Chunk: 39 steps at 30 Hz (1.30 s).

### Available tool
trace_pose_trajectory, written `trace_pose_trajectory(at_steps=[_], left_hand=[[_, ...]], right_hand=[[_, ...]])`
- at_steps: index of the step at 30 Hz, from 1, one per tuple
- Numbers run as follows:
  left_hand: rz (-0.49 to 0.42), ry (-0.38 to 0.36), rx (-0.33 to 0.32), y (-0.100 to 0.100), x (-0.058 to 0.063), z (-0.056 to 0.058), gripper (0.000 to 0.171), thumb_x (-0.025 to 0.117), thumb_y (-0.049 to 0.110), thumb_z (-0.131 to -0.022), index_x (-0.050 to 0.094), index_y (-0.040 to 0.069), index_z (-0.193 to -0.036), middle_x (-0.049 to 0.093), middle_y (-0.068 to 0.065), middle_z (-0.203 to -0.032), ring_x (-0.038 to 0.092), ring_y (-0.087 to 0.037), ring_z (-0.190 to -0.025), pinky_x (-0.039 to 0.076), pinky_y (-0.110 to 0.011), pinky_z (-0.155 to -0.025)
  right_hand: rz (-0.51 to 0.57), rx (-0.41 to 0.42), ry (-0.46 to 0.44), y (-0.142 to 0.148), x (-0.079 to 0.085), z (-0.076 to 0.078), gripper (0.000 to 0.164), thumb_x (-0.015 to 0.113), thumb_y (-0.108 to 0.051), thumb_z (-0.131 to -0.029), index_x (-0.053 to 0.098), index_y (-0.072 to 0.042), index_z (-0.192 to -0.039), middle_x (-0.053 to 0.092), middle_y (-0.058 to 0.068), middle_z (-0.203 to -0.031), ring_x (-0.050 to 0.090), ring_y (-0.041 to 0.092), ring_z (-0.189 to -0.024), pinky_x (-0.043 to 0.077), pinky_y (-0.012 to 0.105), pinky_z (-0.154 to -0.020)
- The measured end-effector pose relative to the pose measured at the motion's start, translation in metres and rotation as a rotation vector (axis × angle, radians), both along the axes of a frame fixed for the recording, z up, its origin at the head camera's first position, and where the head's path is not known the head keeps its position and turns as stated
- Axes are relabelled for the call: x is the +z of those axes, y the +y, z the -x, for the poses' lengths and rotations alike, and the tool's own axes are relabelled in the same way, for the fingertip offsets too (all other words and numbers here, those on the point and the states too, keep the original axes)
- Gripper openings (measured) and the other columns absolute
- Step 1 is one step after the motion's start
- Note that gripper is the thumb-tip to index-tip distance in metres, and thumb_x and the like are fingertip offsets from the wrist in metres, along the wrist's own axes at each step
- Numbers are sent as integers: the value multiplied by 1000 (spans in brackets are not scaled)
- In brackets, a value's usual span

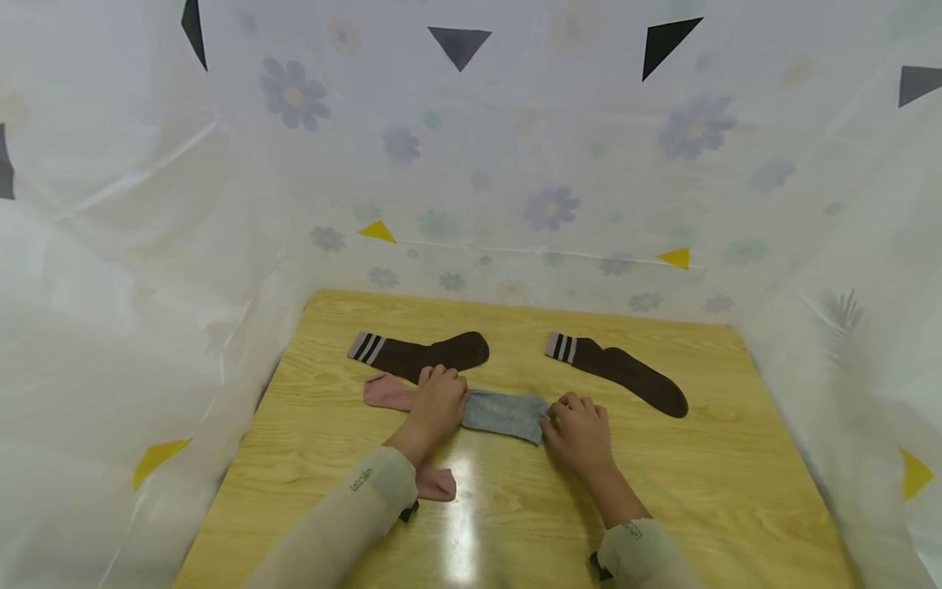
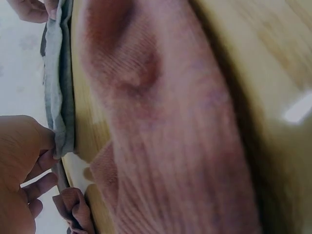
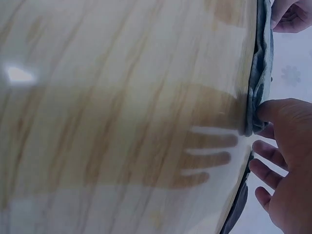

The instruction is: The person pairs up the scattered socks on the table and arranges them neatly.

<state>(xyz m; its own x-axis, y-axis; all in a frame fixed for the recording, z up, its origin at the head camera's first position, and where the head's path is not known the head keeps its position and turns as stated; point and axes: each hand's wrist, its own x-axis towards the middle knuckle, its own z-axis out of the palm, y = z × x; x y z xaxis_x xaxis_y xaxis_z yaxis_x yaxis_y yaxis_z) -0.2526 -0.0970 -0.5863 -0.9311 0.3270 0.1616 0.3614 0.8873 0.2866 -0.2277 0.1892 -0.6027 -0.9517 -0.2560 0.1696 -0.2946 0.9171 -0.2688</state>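
Observation:
A grey sock (image 1: 504, 415) lies stretched sideways across the middle of the table, its layers seen edge-on in both wrist views. My left hand (image 1: 439, 402) pinches its left end between thumb and fingers. At the opposite end my right hand (image 1: 581, 433) pinches the corner with thumb and forefinger, its other fingers spread. One pink sock (image 1: 387, 392) sticks out to the left of my left hand. Another pink sock (image 1: 437, 484) lies partly hidden under my left forearm; a pink ribbed sock (image 2: 175, 126) looms large in the left wrist view.
Behind my hands lie two dark brown socks with striped cuffs, one brown sock (image 1: 434, 353) at the back left and one brown sock (image 1: 625, 376) at the back right. The wooden table (image 1: 706, 483) is enclosed by a flower-printed white sheet (image 1: 478, 131).

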Motion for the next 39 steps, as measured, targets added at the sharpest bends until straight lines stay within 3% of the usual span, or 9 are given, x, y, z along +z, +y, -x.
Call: trace_pose_trajectory(at_steps=[14,21,27,31,39], left_hand=[[-45,1,29,1,-9,-2,14,69,18,-104,77,14,-93,69,-3,-92,50,-23,-82,38,-45,-86],[-52,-18,22,-1,-8,-5,14,68,20,-104,78,14,-97,68,-3,-93,50,-23,-84,39,-44,-85],[-47,-42,-45,-8,3,-10,15,66,22,-106,77,12,-104,64,-3,-95,46,-22,-86,35,-40,-82],[-95,-1,-87,-16,14,-17,15,70,19,-103,78,7,-108,65,-6,-97,48,-25,-87,35,-40,-79],[-108,129,-138,-26,34,-35,17,76,18,-99,80,5,-110,68,-5,-100,57,-26,-92,44,-40,-77]], right_hand=[[-40,-31,-45,-3,-1,-2,19,76,-34,-99,77,-17,-107,67,4,-110,62,32,-106,47,61,-97],[-72,11,-17,-5,2,-3,18,73,-32,-101,75,-15,-107,66,5,-112,61,32,-107,46,60,-99],[-60,67,91,-7,6,-3,21,73,-32,-101,72,-12,-107,64,9,-115,61,33,-103,48,59,-95],[-31,104,168,-16,13,-4,30,71,-35,-102,73,-9,-118,66,11,-119,64,34,-106,50,59,-94],[-26,241,304,-46,24,-12,28,73,-38,-100,76,-13,-112,68,7,-119,66,31,-107,52,55,-95]])
